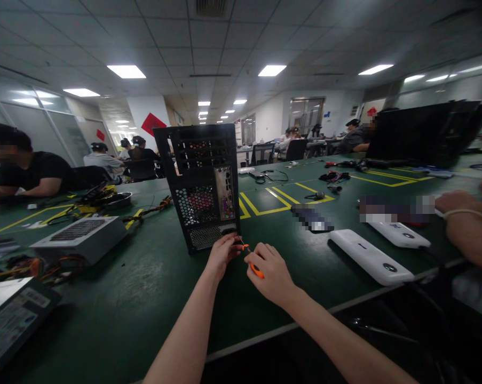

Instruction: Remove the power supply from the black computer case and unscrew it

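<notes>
A black computer case stands upright on the green table, its rear side with ports and mesh facing me. My right hand is closed around the orange and black handle of a screwdriver. The thin shaft points up and left, toward the bottom right corner of the case. There my left hand has its fingers drawn together beside the screwdriver's tip, close to the lower mesh panel. Whatever those fingers pinch is too small to make out.
Two grey power supplies, one box and one nearer box, lie at left among cables. On the right are a white power bank, a phone and a second white power bank. Another person's arm rests at far right.
</notes>
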Available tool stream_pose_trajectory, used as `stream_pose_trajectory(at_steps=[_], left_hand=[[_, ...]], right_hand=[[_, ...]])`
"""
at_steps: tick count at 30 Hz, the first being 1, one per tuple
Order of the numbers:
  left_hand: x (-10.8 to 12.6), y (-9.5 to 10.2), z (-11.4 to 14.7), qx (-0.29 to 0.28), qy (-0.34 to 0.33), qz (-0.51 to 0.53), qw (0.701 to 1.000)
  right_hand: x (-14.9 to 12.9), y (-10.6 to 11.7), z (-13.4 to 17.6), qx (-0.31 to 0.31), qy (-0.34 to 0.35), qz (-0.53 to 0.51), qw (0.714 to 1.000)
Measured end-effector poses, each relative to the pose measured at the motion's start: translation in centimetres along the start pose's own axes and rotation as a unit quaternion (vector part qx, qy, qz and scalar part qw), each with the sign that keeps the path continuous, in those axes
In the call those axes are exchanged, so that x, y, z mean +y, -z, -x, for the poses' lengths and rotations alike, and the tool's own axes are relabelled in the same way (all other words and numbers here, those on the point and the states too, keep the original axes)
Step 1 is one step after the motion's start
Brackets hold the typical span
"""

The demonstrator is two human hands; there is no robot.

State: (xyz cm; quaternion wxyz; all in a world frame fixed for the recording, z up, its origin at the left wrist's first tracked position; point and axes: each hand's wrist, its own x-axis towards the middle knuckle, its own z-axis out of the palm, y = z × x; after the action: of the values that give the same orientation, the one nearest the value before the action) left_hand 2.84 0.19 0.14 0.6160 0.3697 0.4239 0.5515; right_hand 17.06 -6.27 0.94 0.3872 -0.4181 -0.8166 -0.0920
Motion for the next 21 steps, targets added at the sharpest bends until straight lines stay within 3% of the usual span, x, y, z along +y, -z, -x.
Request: stream_pose_trajectory(at_steps=[7, 14, 21], left_hand=[[0.2, -0.1, 0.4, -0.008, 0.001, -0.006, 1.000], [-0.1, 0.1, 0.1, -0.019, -0.007, -0.010, 1.000], [-0.2, 0.1, 0.0, -0.019, -0.003, -0.012, 1.000]], right_hand=[[0.9, -0.1, -0.2, 0.052, -0.136, -0.129, 0.981], [0.5, -0.1, -0.1, 0.011, -0.037, -0.074, 0.996], [-0.1, 0.3, -0.2, -0.009, -0.078, -0.118, 0.990]])
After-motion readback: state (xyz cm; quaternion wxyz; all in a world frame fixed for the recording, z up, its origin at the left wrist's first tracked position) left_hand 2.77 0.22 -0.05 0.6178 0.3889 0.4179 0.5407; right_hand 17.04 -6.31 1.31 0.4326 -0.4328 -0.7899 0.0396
